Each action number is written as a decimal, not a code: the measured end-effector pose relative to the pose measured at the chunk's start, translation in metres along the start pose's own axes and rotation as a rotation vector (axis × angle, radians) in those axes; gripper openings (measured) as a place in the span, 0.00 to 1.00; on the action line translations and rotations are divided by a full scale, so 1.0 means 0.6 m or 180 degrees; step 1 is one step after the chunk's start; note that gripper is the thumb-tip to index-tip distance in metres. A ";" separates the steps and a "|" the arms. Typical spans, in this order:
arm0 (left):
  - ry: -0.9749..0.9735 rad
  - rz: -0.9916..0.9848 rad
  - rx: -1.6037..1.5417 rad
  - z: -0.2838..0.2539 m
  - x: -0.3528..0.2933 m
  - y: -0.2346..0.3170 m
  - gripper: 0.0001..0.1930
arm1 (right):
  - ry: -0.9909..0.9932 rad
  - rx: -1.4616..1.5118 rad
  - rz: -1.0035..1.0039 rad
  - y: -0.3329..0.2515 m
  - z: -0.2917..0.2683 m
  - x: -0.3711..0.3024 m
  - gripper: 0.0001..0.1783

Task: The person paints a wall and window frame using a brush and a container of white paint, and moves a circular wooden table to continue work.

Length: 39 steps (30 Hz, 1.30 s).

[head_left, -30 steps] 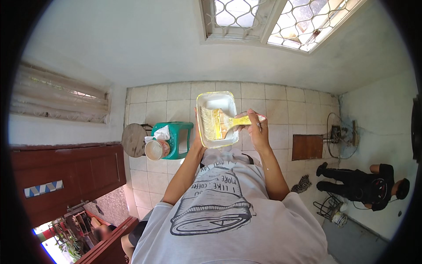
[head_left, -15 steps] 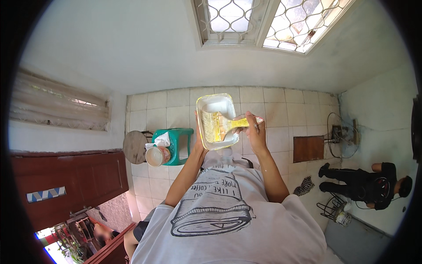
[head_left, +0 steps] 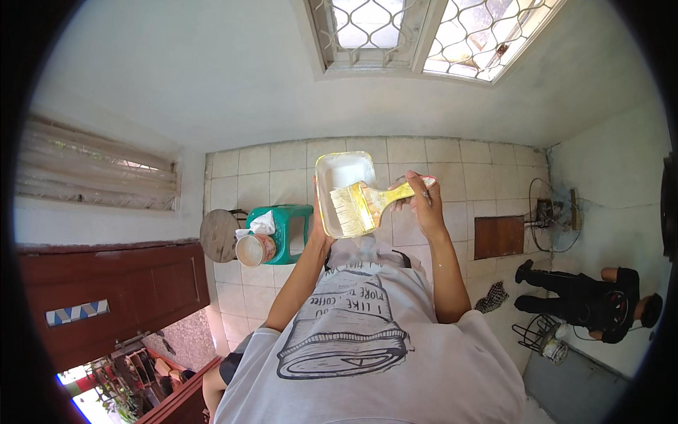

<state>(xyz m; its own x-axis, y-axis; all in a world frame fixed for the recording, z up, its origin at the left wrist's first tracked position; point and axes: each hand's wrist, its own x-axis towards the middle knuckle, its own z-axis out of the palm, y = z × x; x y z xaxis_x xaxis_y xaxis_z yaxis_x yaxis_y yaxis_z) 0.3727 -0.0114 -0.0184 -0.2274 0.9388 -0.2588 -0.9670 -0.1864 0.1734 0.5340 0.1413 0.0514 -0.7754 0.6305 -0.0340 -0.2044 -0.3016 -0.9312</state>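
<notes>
1. While the left hand (head_left: 321,230) grips the white tray (head_left: 345,168) at its left side, most of its fingers are hidden behind it.
2. The right hand (head_left: 425,203) has its fingers closed around the handle of the paintbrush (head_left: 369,205).
3. The bristles point left over the tray's near part; whether they touch it, I cannot tell.
4. Left of the tray, a bucket (head_left: 253,250) and a white cloth (head_left: 262,223) sit by a green stool (head_left: 282,244).

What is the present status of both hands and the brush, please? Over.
Left hand holding white tray. Right hand gripping paintbrush by its handle; bristles over tray. Brush hides part of tray's inside.
</notes>
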 end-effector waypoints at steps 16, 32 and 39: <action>0.0097 -0.0176 0.0611 0.006 0.014 -0.036 0.42 | 0.0819 0.0335 -0.0226 -0.002 0.019 -0.017 0.21; 0.0088 -0.0470 -0.0028 -0.014 0.025 -0.014 0.45 | 0.1026 0.0419 0.0010 0.042 0.020 -0.027 0.21; 0.0403 -0.0564 0.0328 -0.034 0.044 0.027 0.45 | 0.1118 0.0481 0.0054 0.059 0.047 0.025 0.18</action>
<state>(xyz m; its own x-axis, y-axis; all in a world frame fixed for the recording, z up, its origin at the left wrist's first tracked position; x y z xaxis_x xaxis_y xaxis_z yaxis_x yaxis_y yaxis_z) 0.3485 0.0045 -0.0416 -0.0741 0.9092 -0.4097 -0.9778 0.0146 0.2092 0.4980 0.1197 0.0279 -0.5328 0.8233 -0.1956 -0.2993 -0.3996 -0.8664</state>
